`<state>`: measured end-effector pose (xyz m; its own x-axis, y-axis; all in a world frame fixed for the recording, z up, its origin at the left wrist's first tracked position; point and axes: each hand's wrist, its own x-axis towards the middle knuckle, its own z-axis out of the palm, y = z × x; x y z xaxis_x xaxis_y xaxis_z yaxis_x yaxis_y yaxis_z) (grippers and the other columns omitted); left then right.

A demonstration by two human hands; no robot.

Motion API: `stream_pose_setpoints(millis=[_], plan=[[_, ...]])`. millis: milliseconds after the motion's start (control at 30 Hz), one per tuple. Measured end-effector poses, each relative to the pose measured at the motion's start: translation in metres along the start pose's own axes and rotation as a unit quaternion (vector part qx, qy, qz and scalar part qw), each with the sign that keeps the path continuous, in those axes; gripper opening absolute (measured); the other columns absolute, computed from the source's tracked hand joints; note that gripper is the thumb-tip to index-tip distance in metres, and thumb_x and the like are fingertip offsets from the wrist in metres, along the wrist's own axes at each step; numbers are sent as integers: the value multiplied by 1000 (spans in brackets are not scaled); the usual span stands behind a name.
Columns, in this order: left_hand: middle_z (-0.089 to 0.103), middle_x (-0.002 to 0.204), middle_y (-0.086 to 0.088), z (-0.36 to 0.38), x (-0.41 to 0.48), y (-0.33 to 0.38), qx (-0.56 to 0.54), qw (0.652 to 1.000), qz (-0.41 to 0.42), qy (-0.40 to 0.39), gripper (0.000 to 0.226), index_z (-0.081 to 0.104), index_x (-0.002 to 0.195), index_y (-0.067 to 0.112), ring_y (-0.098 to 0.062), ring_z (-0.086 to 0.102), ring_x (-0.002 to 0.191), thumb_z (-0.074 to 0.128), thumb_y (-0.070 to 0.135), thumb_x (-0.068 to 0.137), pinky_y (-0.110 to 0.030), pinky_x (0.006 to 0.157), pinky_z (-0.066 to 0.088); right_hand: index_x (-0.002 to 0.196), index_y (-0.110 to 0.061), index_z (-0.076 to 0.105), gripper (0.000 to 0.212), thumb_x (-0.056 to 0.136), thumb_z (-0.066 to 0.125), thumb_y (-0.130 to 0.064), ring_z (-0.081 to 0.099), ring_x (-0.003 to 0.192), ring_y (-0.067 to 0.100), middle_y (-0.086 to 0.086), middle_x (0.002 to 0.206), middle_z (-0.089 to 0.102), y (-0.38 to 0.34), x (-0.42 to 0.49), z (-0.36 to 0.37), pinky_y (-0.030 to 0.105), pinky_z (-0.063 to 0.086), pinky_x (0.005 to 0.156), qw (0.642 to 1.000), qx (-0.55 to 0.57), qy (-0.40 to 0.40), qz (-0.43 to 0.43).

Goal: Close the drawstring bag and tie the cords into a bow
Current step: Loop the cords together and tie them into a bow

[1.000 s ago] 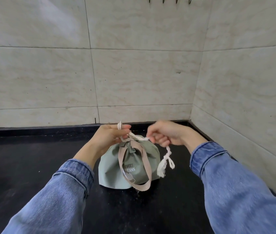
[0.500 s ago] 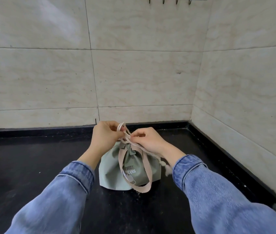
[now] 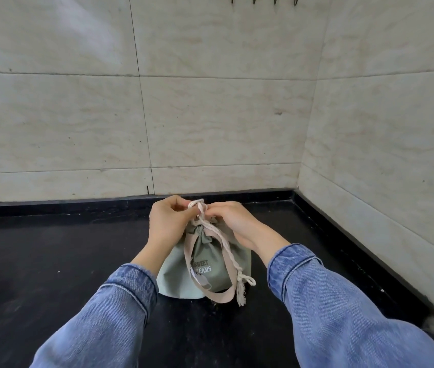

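Note:
A sage-green drawstring bag (image 3: 176, 280) with white lettering stands on the black counter (image 3: 51, 261), its mouth gathered shut. A beige strap (image 3: 212, 294) loops down its front. My left hand (image 3: 169, 221) pinches a small loop of white cord (image 3: 197, 204) above the bag's neck. My right hand (image 3: 233, 221) meets it from the right, fingers closed on the cords at the same spot. One twisted cord end (image 3: 228, 252) trails down the bag's front to a knot and frayed tassel (image 3: 242, 284).
Beige tiled walls (image 3: 210, 115) form a corner behind and to the right (image 3: 383, 155). A raised black lip (image 3: 330, 227) runs along the counter's back and right sides. Metal hooks (image 3: 274, 0) hang at the top of the back wall.
My right hand came back in from the right to the bag's neck and met my left. The free cord end, earlier hanging right of the bag, now lies across its front.

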<state>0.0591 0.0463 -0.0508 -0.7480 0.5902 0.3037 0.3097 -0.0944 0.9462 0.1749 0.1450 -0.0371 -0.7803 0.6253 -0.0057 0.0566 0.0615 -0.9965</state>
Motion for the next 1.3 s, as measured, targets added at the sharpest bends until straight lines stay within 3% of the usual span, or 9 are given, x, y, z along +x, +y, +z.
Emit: stream_pose_setpoints(millis=[233,300,333,400,467,567,633,933,1300], plan=[[70,56,-2,-9,-2,3,-120,989,-56,-63,13,76,61,15,-10,62,51,80,15,73,-20,53,51,80,-10,67,6,82,61,-9,61,72,16,4,75,66,1,4,4,22,48,64,998,38,48,-10],[70,57,-2,-11,-2,3,-131,987,-64,-73,16,76,61,14,-8,62,52,78,16,76,-18,53,51,83,-14,65,6,84,60,-17,59,78,18,2,78,65,4,6,2,26,48,68,982,-119,116,-87],[70,57,-1,-12,-3,3,-127,986,-65,-82,16,75,62,13,-8,62,53,76,17,77,-17,53,50,84,-16,63,7,86,57,-20,57,80,20,1,80,64,6,7,0,32,44,71,938,-268,156,-157],[70,59,-2,-15,-5,2,-114,985,-69,-107,16,74,65,11,-7,63,54,75,20,79,-17,54,51,88,-14,59,7,88,51,-15,55,80,24,4,83,62,8,8,-7,38,36,71,756,-538,210,-308],[70,60,-2,-18,-6,1,-105,982,-78,-137,18,72,65,9,-8,62,54,74,20,80,-17,54,51,87,-8,57,8,86,50,-7,56,72,30,9,80,63,8,11,-12,37,37,65,690,-599,216,-345],[69,59,-1,-23,-7,0,-96,976,-98,-167,20,70,64,9,-8,61,50,72,18,82,-15,52,50,80,-4,60,11,86,51,-8,52,56,21,7,64,60,3,16,-11,32,41,55,910,-313,216,-167],[68,55,0,-27,-8,-2,-88,974,-109,-178,21,68,63,8,-7,61,47,71,16,82,-15,49,49,80,-6,65,12,85,54,-8,55,51,12,4,62,62,2,19,-11,25,46,51,969,-138,197,-61],[62,51,-1,-44,-7,-4,-44,961,-149,-230,33,65,47,17,-8,54,42,73,12,79,-16,45,46,84,-4,55,10,88,46,-2,53,67,35,17,77,63,5,17,-32,33,27,53,759,-545,231,-270],[56,47,-4,-58,-5,-10,-11,951,-170,-257,38,54,45,12,-11,51,40,71,4,78,-18,43,44,86,-5,56,9,85,49,0,56,73,37,15,82,64,23,12,-48,34,33,54,724,-625,195,-218]])
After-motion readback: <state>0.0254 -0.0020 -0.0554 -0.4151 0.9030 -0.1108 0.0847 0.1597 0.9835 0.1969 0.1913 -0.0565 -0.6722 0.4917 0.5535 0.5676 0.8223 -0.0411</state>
